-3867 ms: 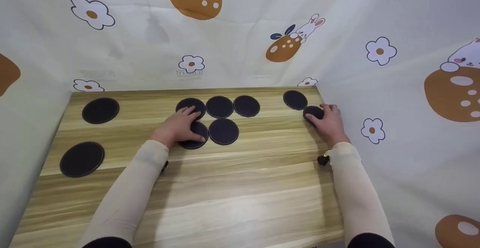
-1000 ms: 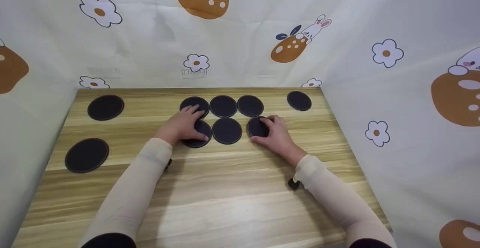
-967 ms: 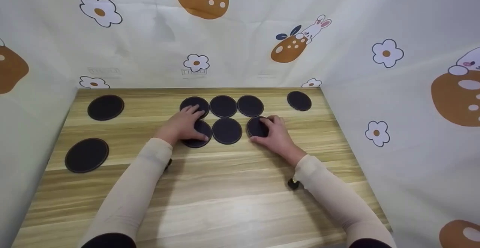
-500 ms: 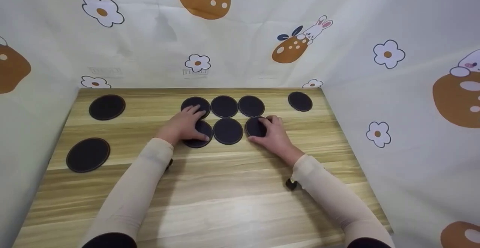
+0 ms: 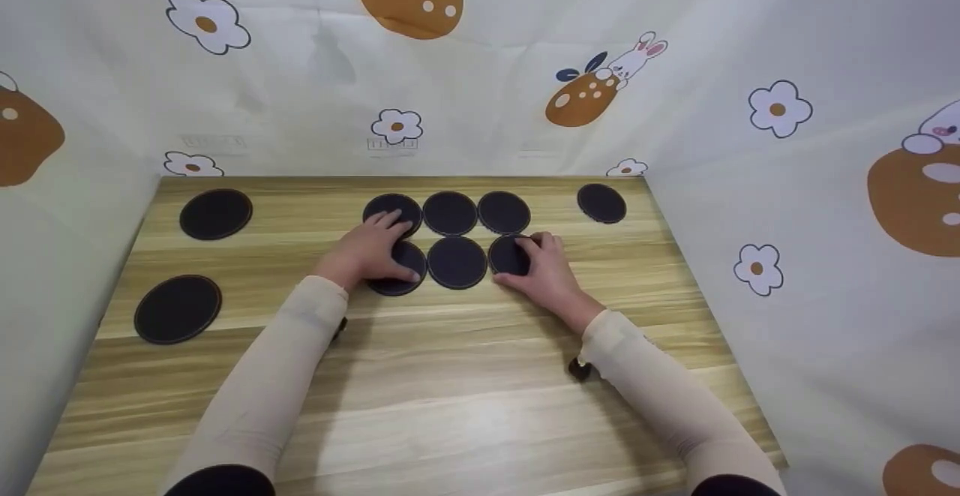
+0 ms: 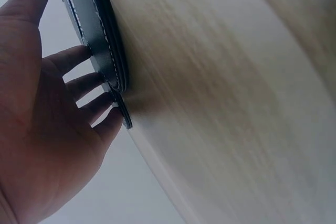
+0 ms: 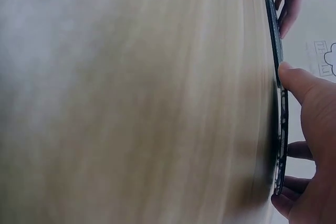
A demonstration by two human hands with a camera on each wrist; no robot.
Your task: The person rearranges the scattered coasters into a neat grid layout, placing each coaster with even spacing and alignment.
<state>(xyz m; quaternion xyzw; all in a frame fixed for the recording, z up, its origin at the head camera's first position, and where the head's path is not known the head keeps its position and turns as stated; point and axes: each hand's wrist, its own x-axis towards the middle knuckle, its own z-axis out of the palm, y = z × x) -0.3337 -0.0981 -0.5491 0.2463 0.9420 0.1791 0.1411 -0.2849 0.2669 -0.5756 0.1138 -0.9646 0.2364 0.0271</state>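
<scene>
Black round coasters with stitched edges lie in two rows of three on the wooden table (image 5: 420, 376). My left hand (image 5: 364, 251) rests with fingers spread over the left end of both rows: fingertips on the upper coaster (image 5: 388, 204), thumb across the lower coaster (image 5: 407, 257). With thumb and fingers at its rim, my right hand (image 5: 549, 272) grips the coaster (image 5: 507, 257) at the front row's right end. That coaster's left edge is right at the middle front coaster (image 5: 457, 263). The right wrist view shows the gripped coaster (image 7: 281, 135) edge-on, low over the wood.
Behind are the middle back coaster (image 5: 450, 213) and right back coaster (image 5: 504, 212). A single coaster (image 5: 601, 203) lies far right. Two more, a back-left coaster (image 5: 216, 214) and a front-left coaster (image 5: 178, 309), lie at the left. A printed sheet (image 5: 480, 91) walls the table's back and sides.
My right hand has brought a coaster from the table's right edge to the front row, then slid it slightly left against the middle one. My left hand has stayed on its coasters.
</scene>
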